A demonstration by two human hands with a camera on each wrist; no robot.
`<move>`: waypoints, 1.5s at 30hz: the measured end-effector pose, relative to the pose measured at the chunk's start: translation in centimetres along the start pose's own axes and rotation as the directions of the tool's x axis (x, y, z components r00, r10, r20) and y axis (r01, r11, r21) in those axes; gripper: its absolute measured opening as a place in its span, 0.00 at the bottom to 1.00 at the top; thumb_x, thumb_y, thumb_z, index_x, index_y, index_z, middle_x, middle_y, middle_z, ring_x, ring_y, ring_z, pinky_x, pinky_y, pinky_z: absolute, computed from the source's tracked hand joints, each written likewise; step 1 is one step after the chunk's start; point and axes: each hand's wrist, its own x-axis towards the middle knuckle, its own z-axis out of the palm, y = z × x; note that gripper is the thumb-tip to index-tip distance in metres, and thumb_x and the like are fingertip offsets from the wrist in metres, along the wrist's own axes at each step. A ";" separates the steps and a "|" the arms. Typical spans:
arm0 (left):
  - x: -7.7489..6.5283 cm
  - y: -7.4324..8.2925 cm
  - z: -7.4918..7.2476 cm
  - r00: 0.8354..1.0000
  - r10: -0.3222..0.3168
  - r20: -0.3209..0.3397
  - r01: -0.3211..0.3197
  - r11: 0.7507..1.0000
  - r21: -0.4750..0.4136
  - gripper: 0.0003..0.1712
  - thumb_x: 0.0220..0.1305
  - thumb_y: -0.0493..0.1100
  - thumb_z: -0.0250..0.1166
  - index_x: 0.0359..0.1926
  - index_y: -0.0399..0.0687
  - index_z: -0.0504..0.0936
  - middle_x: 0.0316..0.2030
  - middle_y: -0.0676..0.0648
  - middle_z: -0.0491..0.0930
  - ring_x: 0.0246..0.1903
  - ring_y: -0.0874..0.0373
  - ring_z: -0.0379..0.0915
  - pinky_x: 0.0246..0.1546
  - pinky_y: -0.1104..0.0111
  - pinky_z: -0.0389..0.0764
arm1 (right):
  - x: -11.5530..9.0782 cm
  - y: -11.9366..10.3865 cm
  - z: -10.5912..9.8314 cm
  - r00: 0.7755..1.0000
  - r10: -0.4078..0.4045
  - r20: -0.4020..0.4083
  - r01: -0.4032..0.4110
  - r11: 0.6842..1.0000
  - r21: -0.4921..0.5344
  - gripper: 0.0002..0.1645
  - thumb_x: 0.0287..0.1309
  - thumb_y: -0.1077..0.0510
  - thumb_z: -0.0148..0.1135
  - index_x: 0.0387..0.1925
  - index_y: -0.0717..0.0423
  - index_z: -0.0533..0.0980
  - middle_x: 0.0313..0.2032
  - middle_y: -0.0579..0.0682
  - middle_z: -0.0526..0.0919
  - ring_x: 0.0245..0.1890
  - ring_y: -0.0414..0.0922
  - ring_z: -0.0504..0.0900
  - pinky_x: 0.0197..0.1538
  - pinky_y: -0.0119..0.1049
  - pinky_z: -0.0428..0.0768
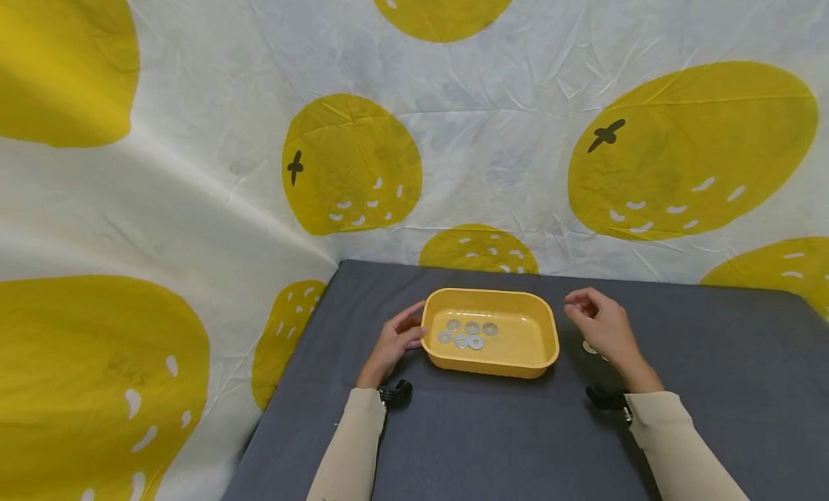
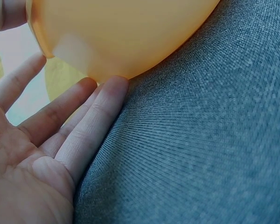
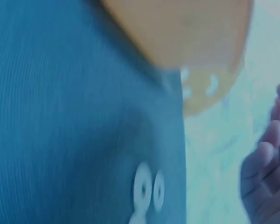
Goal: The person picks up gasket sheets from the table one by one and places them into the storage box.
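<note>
A yellow plastic tray (image 1: 512, 368) with rounded corners stands on the dark cloth. Several flat metal washers (image 1: 490, 329) lie in its left half. My left hand (image 1: 393, 340) is at the tray's left end, its extended fingers touching the outer wall (image 2: 130, 42) in the left wrist view. To the right of the tray, my right hand (image 1: 605, 328) is raised with bent fingers. In the right wrist view its fingers (image 3: 270, 172) are blurred and partly cut off, so whether they hold anything is unclear. Beneath that hand, more washers (image 1: 589, 348) lie on the cloth, partly hidden.
A dark grey cloth (image 1: 492, 436) covers the table. Behind and to the left hangs a white sheet (image 1: 492, 148) printed with large yellow fruits; its lower edge meets the table's back edge. Dark bands (image 1: 396, 394) circle both wrists.
</note>
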 end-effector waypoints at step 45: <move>0.0 -0.2 0.0 1.000 -0.008 -0.017 0.009 1.000 0.027 0.32 0.70 0.40 0.65 0.72 0.68 0.72 0.63 0.41 0.79 0.57 0.46 0.81 0.51 0.62 0.87 | 1.6 6.8 -2.9 0.895 0.117 0.431 -0.028 0.978 -0.207 0.13 0.63 0.64 0.64 0.46 0.66 0.72 0.33 0.55 0.74 0.31 0.47 0.72 0.34 0.38 0.69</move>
